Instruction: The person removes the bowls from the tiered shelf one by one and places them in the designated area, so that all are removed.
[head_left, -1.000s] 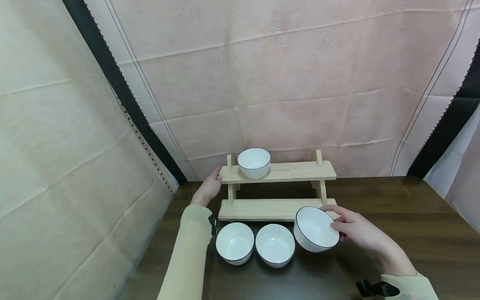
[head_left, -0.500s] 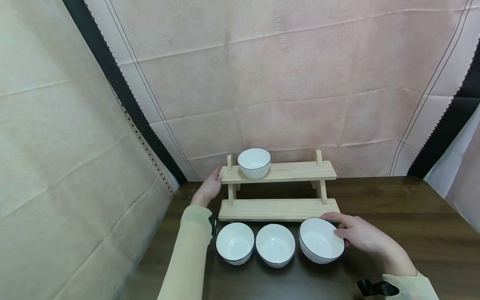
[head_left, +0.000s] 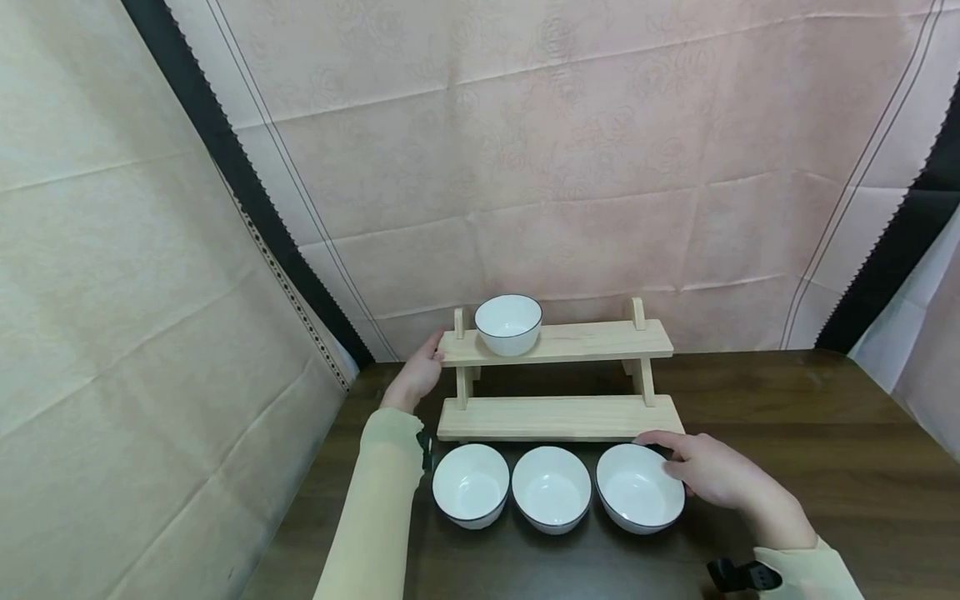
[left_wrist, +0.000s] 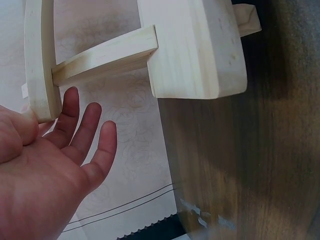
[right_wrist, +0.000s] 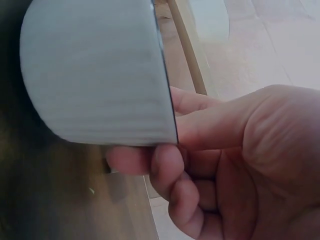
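A two-tier wooden rack [head_left: 558, 418] stands at the back of the table, one white bowl [head_left: 507, 327] on its upper shelf at the left. My left hand [head_left: 415, 377] pinches the upper shelf's left end between thumb and index finger; in the left wrist view the other fingers of that hand [left_wrist: 60, 160] spread beside the rack [left_wrist: 185, 55]. Before the rack, three white bowls form a row: left [head_left: 470, 486], middle [head_left: 551, 490] and right [head_left: 640, 488]. My right hand [head_left: 720, 471] pinches the right bowl's rim, thumb and fingers also visible on that bowl [right_wrist: 95, 75] in the right wrist view.
Brown wooden table [head_left: 810, 417] extends right of the rack. A pale cloth wall [head_left: 585, 183] rises directly behind the rack, and another cloth wall [head_left: 150, 333] slopes along the left side, with dark strips at the seams.
The right bowl has come down and toward me, away from the lower shelf's front, into the row with the other two. My right hand moved with it; my left hand stayed at the shelf end.
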